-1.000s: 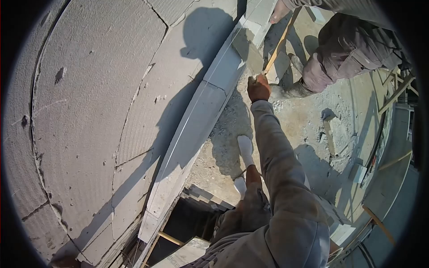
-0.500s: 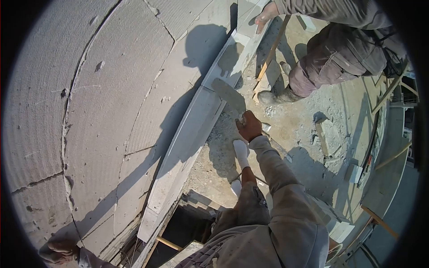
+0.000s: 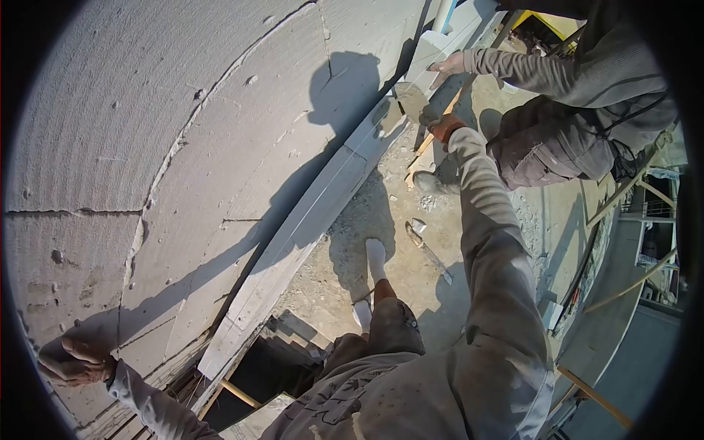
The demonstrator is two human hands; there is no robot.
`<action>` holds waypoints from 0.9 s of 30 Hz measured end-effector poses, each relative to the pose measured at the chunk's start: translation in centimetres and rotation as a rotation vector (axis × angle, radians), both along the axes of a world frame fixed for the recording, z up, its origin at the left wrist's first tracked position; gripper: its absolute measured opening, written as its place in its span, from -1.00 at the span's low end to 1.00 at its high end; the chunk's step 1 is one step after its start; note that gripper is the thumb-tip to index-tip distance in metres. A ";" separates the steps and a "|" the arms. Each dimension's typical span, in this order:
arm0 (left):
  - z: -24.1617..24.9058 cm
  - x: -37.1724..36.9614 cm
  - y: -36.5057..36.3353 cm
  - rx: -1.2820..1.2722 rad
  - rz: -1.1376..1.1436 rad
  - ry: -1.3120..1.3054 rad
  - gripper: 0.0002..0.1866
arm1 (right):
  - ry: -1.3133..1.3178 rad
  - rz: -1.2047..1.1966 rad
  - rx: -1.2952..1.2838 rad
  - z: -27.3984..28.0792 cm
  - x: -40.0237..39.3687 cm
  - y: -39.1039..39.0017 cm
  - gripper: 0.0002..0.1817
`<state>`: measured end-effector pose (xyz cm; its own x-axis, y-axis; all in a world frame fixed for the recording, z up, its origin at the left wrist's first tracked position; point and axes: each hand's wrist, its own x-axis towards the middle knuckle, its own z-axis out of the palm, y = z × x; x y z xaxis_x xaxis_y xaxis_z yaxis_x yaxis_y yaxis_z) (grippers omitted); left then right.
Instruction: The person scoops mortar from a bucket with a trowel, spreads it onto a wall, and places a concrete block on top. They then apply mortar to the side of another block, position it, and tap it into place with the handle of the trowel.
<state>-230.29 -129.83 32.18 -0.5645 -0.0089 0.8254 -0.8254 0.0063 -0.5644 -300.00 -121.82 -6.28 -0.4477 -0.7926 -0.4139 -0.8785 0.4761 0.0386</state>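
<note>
My right hand [image 3: 446, 129] is closed round the handle of a trowel [image 3: 413, 101], its blade at the end of a row of pale blocks [image 3: 293, 231]. Grey mortar [image 3: 387, 117] lies on the block beside the blade. At the lower left, my left hand [image 3: 77, 361] rests against the large block wall [image 3: 213, 139], fingers spread and nothing held. A co-worker's hand [image 3: 447, 67] touches the block [image 3: 425, 59] just beyond the trowel.
The co-worker's bent leg [image 3: 546, 143] is at the upper right. A saw [image 3: 429, 251] lies on the dusty floor [image 3: 345, 271] near my feet. A dark opening [image 3: 275, 367] is below the block row. Wooden braces [image 3: 638, 279] stand at the right.
My right hand and trowel have moved up and right, towards the co-worker's hand. A block now stands at that hand. The view has shifted, showing more of my left hand and the saw.
</note>
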 end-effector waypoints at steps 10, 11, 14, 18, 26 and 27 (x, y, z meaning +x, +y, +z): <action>-0.2 5.9 -1.3 0.069 0.039 0.031 -0.27 | -0.199 0.072 0.326 5.6 5.4 -3.1 -0.69; -0.2 6.1 -1.2 0.081 0.054 0.026 -0.25 | -0.194 0.077 0.330 5.5 5.9 -2.8 -0.69; 0.2 4.6 -1.7 -0.074 -0.124 -0.126 -0.26 | -0.110 0.141 0.210 4.7 7.7 -1.8 -0.72; 0.5 3.5 -1.2 0.030 -0.114 -0.067 -0.23 | -0.200 0.266 0.237 1.2 10.3 0.6 -0.74; -1.0 6.8 -1.4 -0.011 -0.011 -0.003 -0.27 | -0.445 -0.092 -0.005 2.0 20.1 4.0 -0.66; -1.2 6.4 -1.4 -0.020 -0.017 -0.006 -0.28 | -0.437 -0.128 -0.037 1.4 20.8 4.2 -0.66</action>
<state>-223.94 -131.23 30.96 -0.5690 0.0172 0.8222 -0.8222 0.0086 -0.5692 -279.15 -117.65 -4.89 -0.3328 -0.7598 -0.5586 -0.7423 0.5764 -0.3418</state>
